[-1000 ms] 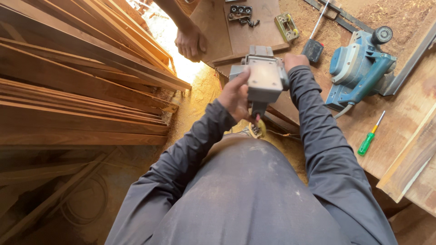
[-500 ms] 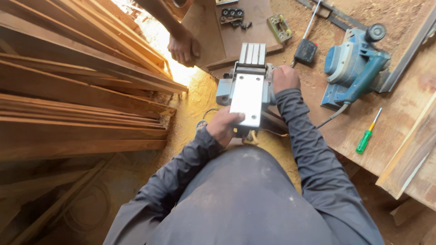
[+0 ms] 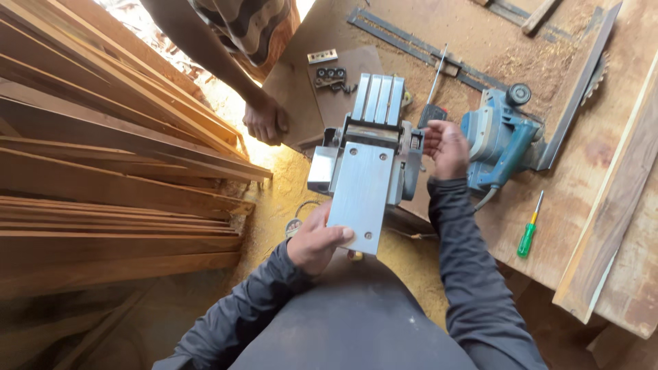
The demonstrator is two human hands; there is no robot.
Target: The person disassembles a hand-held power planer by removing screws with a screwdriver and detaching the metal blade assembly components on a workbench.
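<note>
the blue planer (image 3: 504,140) just right of the right hand (image 3: 447,147) and stacked boards (image 3: 116,205) on the left hem it in, sawdust floor (image 3: 274,205) open between.

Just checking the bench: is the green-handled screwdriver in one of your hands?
No, the green-handled screwdriver lies on the workbench, right of both hands holding the upturned planer.

Wooden workbench (image 3: 589,171) bears blue planer (image 3: 500,137), screwdriver (image 3: 528,233).

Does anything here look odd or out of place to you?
Yes: the grey planer is turned sole-up, left hand under its plate, right hand at its side. Sawdust is strewn across the bench, around the blue planer.
</note>
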